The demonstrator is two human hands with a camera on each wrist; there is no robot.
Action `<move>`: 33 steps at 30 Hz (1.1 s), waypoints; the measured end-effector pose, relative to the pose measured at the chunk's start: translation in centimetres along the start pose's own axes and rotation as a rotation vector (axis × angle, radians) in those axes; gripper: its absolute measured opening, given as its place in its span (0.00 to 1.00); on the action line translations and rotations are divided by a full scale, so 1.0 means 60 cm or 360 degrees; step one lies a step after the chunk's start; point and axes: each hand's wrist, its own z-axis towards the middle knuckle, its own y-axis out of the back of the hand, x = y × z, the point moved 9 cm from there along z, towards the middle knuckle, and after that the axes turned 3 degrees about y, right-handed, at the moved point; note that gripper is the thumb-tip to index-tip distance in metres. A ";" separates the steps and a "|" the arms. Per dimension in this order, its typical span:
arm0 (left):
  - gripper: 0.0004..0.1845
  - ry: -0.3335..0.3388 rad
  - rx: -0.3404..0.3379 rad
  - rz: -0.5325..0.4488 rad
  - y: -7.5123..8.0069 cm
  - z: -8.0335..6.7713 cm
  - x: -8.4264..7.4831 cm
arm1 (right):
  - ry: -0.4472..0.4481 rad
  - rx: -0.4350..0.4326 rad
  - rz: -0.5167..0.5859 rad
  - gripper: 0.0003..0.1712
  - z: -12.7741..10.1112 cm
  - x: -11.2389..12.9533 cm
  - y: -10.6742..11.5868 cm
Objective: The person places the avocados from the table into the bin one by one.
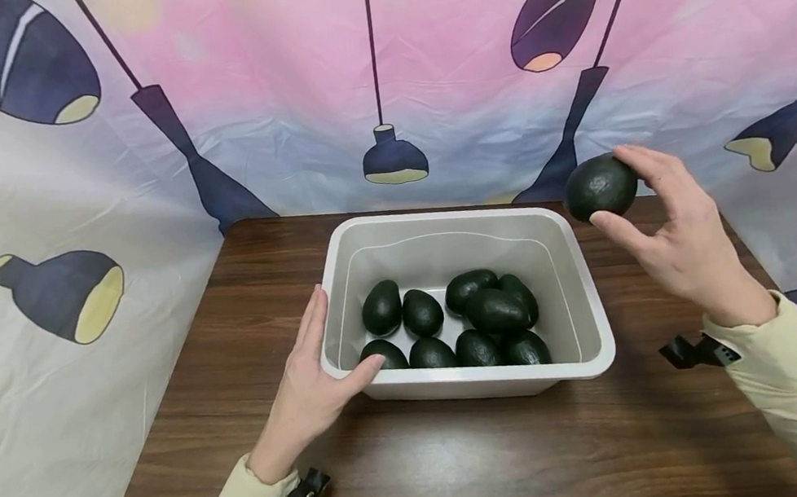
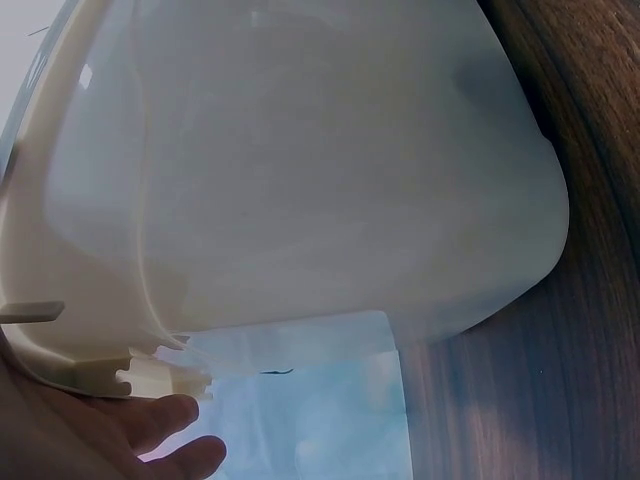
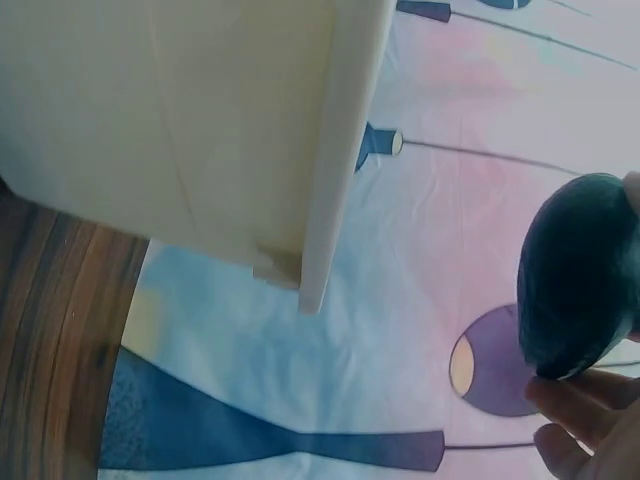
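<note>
The right hand (image 1: 678, 237) is lifted up beside the tub (image 1: 581, 293), pinching an avocado (image 1: 600, 186) in its fingertips, up over the table (image 1: 468, 470). The left hand (image 1: 310, 381) is lying flat against the tub's near corner, fingers straight and thumb resting on the rim.

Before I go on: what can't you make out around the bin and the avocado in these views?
- Head view: the white plastic bin may hide more dark green avocados under its pile.
- Left wrist view: the bin wall blocks its contents; the left hand is cut off by the edge.
- Right wrist view: the held dark avocado and fingertips are cropped and blurred.
</note>
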 end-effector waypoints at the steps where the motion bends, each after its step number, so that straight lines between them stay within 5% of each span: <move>1: 0.57 -0.0002 -0.0002 0.0003 0.000 0.000 0.000 | 0.0012 0.0005 0.0016 0.41 0.000 0.005 -0.002; 28: 0.57 0.0003 -0.0001 0.0020 0.000 -0.001 -0.002 | 0.0009 0.0588 0.0015 0.45 -0.036 0.052 -0.073; 33: 0.57 0.0006 -0.0004 0.0024 0.001 -0.002 -0.003 | -0.0003 0.0575 -0.0008 0.43 -0.034 0.050 -0.066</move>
